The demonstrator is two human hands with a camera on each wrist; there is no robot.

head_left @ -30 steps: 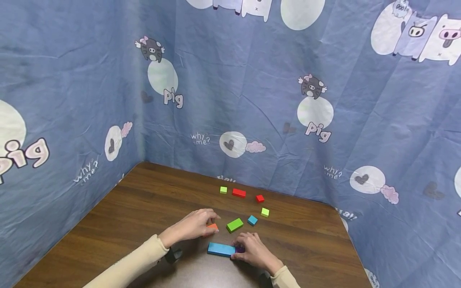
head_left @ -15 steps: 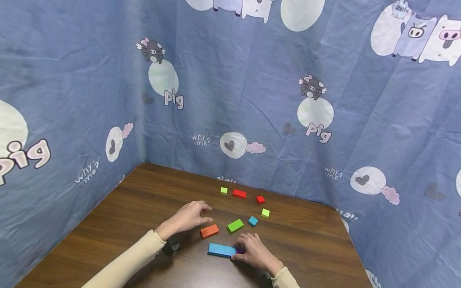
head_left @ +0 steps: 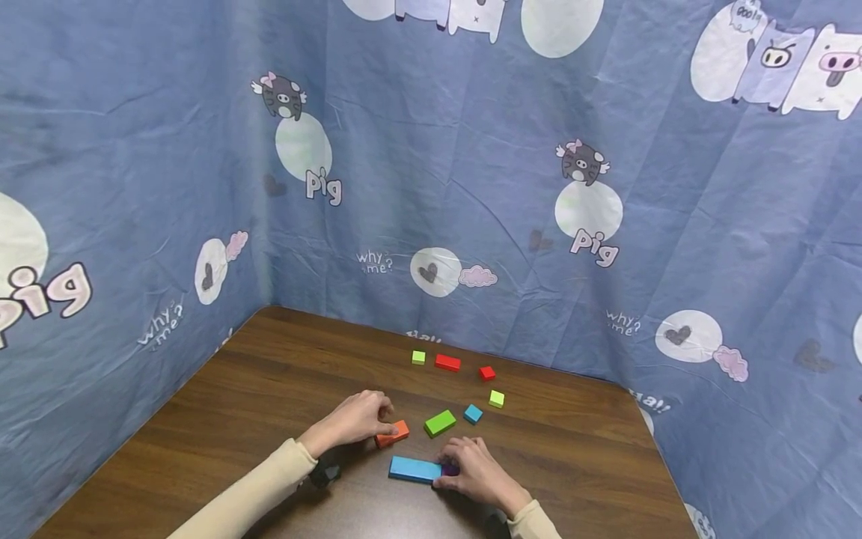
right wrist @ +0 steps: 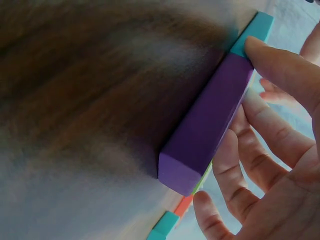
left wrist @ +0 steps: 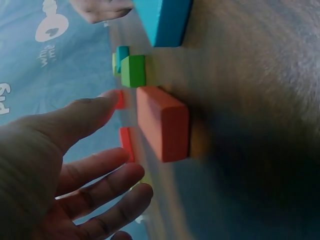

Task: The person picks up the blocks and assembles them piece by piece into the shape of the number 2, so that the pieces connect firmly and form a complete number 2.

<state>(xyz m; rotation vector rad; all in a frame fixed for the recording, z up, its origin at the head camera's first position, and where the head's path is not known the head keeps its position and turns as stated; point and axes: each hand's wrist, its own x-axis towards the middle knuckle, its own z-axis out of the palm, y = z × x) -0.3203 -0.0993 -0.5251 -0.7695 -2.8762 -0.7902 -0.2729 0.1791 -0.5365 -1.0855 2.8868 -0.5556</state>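
My left hand point(head_left: 353, 419) is over the left end of an orange block point(head_left: 401, 430) on the table. In the left wrist view its fingers are loosely bent, with a gap between the thumb and the orange block. My right hand point(head_left: 478, 473) pinches a purple block point(right wrist: 210, 120) where it meets the end of a long blue block point(head_left: 414, 469). In the right wrist view the thumb lies at that joint, with the other fingers along the far side. From the head view most of the purple block is hidden under the hand.
Beyond the hands lie a green block point(head_left: 440, 424), a small blue block point(head_left: 473, 413), a lime block point(head_left: 497, 399), a small red block point(head_left: 487, 373), a longer red block point(head_left: 447, 362) and another lime block point(head_left: 418, 358). A patterned blue curtain point(head_left: 404, 187) borders the wooden table point(head_left: 303, 344).
My left hand lifted away from the orange block toward the far left, then came back down over it. The right hand and the blue and purple blocks stayed put.
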